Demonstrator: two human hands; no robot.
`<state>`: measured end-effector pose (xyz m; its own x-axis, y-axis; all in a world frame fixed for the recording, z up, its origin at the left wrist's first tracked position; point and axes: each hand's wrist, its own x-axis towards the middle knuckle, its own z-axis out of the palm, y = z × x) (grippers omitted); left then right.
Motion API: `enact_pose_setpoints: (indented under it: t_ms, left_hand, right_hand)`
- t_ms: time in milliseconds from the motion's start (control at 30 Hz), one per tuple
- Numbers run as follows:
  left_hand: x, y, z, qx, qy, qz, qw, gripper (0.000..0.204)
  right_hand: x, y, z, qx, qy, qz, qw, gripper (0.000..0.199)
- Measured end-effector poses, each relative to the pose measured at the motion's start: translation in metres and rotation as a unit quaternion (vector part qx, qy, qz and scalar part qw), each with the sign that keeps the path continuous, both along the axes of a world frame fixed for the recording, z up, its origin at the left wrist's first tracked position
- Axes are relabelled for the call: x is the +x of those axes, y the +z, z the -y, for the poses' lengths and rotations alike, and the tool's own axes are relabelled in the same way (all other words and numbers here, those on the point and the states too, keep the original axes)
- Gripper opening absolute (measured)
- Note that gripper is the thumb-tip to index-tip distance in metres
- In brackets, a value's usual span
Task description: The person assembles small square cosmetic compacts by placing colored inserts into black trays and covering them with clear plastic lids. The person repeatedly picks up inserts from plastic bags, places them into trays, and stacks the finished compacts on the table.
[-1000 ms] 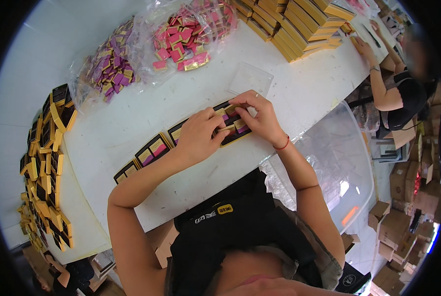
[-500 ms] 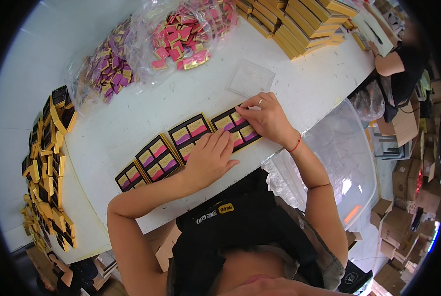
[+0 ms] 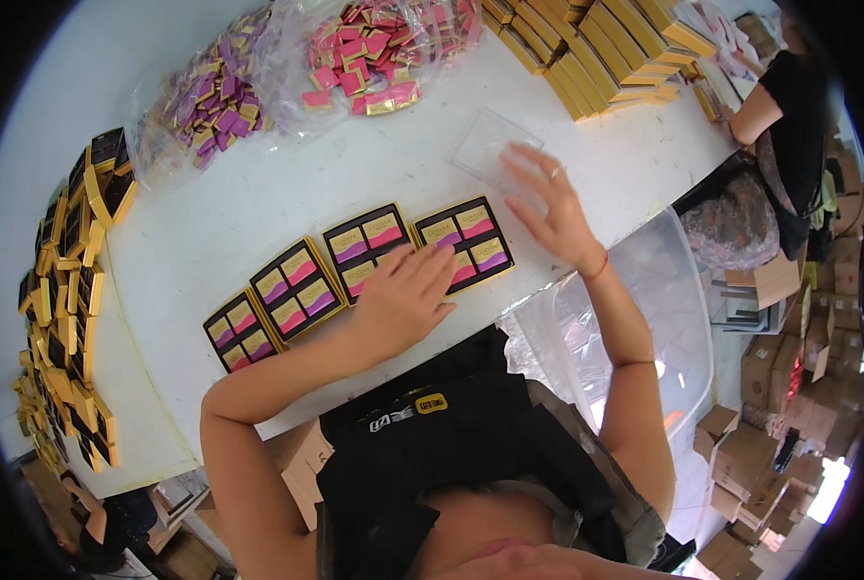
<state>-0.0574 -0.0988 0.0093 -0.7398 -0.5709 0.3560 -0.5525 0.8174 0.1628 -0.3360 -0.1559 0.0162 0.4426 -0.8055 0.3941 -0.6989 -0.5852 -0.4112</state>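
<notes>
1. Big white table (image 3: 258, 193) takes up most of the view, curving off toward the rim.
2. Clear plastic bin (image 3: 664, 319) sits off the table's right edge, beside the right forearm.
3. Stacks of gold-edged boxes (image 3: 596, 48) at the far end, and a long pile of empty black-and-gold trays (image 3: 65, 290) down the left side.
4. Two clear bags of wrapped sweets, a purple bag (image 3: 210, 101) and a pink bag (image 3: 374, 48), lie side by side (both look pretty full).
5. Four black-and-gold boxes in a row near the front edge, each holding pink and purple pieces: first box (image 3: 237, 331), second (image 3: 297, 287), third (image 3: 372, 249), fourth (image 3: 466, 242).
6. Left hand (image 3: 403, 300) lies flat, fingers spread, palm down across the near corner of the third box and touching the fourth.
7. Right hand (image 3: 548, 208) is open with fingers apart, fingertips over the clear plastic lid (image 3: 485, 145) lying just beyond the fourth box. Can't tell if it's actually touching it, it's a bit blurred.
</notes>
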Motion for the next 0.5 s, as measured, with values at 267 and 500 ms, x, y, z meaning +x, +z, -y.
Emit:
enact_pose_setpoints:
  t_ms: [267, 500]
  left_hand:
    - [0.000, 0.006, 0.024, 0.114, 0.077, -0.017, 0.990, 0.093]
    - [-0.011, 0.002, 0.063, 0.208, 0.061, -0.082, 0.973, 0.102]
  right_hand:
    - [-0.016, -0.008, 0.063, 0.111, -0.064, -0.051, 0.990, 0.081]
    - [-0.038, 0.034, 0.027, 0.169, 0.021, 0.096, 0.981, 0.070]
